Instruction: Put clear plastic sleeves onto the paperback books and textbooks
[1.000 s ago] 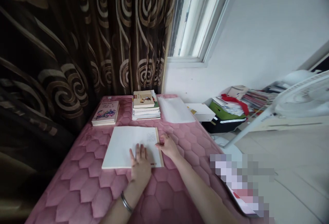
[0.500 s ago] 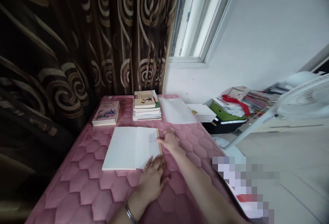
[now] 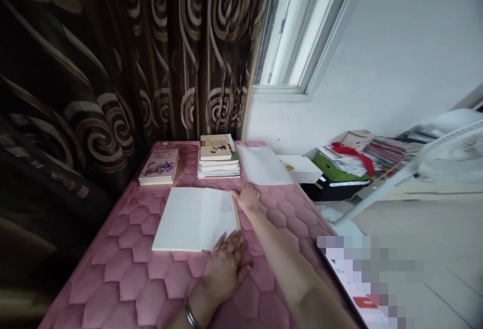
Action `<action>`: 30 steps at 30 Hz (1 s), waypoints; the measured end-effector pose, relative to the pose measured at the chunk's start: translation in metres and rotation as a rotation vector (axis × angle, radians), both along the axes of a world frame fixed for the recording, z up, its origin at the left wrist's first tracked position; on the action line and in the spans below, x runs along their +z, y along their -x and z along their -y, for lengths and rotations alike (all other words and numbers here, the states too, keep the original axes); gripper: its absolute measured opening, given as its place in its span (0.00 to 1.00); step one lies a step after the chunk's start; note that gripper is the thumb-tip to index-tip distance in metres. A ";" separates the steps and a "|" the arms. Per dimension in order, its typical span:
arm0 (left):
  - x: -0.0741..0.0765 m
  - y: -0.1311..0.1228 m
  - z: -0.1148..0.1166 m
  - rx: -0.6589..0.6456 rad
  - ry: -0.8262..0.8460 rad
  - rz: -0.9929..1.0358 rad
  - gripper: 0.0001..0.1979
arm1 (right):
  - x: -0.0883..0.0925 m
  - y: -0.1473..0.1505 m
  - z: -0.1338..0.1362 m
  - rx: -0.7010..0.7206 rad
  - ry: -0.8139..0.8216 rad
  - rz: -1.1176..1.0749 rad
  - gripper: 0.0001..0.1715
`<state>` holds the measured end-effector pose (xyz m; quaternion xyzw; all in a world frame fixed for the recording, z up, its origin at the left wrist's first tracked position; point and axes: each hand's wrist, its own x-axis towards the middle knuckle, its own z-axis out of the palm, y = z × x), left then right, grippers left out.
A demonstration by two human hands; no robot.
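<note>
An open book (image 3: 181, 221) lies flat on the pink quilted surface, its left page blank and a small block of print near the upper part of its right side. A tan strip runs along its right edge. My left hand (image 3: 226, 263), with a silver bangle at the wrist, lies over the book's lower right corner, fingers spread. At the upper right edge rests my right hand (image 3: 248, 199), its thumb touching the book and its other fingers stretched away from it on the quilting. Neither hand grips anything that I can see.
Behind the book stand a short pile of books (image 3: 158, 166) and a taller stack (image 3: 217, 150). Right of them are translucent plastic sheets (image 3: 266, 165) and a white box (image 3: 302, 168). A dark bin with papers (image 3: 339, 185) and a white fan (image 3: 445, 153) stand beyond the right edge.
My right hand has shifted a little up along the book's right edge. My left hand stays at the lower corner, and the whole view has moved slightly.
</note>
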<state>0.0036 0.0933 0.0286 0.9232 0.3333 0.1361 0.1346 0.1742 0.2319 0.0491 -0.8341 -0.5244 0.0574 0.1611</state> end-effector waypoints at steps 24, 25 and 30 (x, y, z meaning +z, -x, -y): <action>-0.003 -0.015 0.015 0.079 -0.074 -0.073 0.22 | 0.004 -0.011 0.021 0.043 0.048 -0.074 0.33; -0.003 -0.015 0.015 0.078 -0.077 -0.071 0.22 | 0.006 -0.011 0.013 0.022 0.052 -0.064 0.33; -0.002 -0.014 0.015 0.055 -0.050 -0.088 0.24 | 0.010 -0.010 -0.011 -0.050 0.060 -0.078 0.34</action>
